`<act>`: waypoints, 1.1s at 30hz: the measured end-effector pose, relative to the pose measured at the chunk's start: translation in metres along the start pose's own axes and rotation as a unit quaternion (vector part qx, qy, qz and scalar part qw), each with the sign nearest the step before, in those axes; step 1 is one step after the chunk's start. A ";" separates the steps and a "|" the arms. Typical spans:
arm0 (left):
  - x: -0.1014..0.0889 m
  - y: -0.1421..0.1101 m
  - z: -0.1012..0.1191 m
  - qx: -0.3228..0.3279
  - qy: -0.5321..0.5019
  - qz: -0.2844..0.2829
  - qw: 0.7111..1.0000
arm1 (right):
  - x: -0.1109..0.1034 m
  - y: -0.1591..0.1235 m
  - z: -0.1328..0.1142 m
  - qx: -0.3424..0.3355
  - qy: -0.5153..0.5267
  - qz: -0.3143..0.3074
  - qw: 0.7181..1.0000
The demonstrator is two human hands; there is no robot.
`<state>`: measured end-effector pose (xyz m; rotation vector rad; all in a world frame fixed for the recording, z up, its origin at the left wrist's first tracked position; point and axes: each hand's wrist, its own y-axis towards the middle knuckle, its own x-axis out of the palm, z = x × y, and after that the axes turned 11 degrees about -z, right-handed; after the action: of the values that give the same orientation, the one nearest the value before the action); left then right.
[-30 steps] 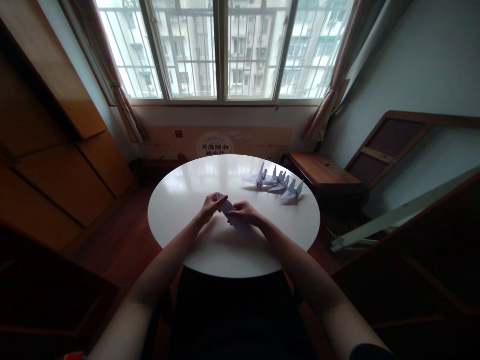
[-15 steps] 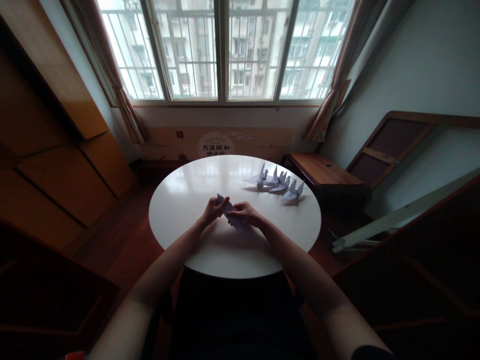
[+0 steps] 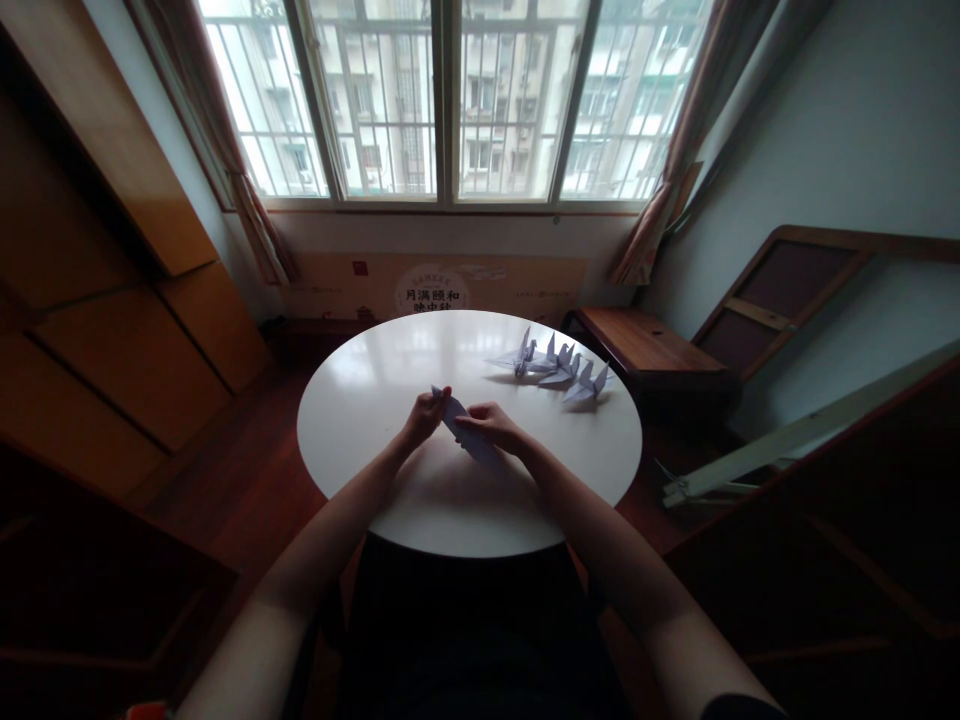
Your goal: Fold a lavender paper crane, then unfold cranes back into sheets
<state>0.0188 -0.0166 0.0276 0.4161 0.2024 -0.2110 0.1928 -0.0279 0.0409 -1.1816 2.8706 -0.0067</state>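
Note:
A narrow piece of folded paper (image 3: pixel 454 416), pale purplish-grey, slants between my two hands above the white round table (image 3: pixel 375 370). My left hand (image 3: pixel 424 416) pinches its upper left end, the thumb lying over the paper. Farther down the strip, my right hand (image 3: pixel 491 424) grips it between thumb and fingers. The fingers beneath the paper are partly hidden. Several folded paper cranes (image 3: pixel 559 362) in the same colour stand close together on the table's far right side, beyond my right hand.
A low wooden bench (image 3: pixel 645 340) stands behind the table on the right. Beneath the window (image 3: pixel 495 110) lies a long printed box or panel (image 3: pixel 337 285). Wooden cabinets (image 3: pixel 127 370) line the left side. A pale green beam (image 3: pixel 750 460) slants at right.
My left hand has shifted slightly left, and its thumb now points up along the paper's end. My right hand keeps its hold, almost unmoved.

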 end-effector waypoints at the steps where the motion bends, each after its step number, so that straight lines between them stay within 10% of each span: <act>1: 0.000 0.000 0.001 -0.006 -0.005 0.001 1.000 | 0.000 0.000 0.000 -0.003 -0.020 0.008 1.000; 14: 0.009 -0.002 0.013 -0.099 -0.205 0.008 0.974 | -0.002 0.000 0.000 -0.013 -0.064 0.021 0.998; 33: 0.008 -0.005 0.010 -0.118 -0.145 -0.088 0.978 | -0.001 -0.001 0.007 0.019 -0.022 -0.047 0.998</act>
<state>0.0265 -0.0263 0.0327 0.1266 -0.0247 -0.4143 0.1940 -0.0277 0.0336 -1.2909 2.7616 -0.0377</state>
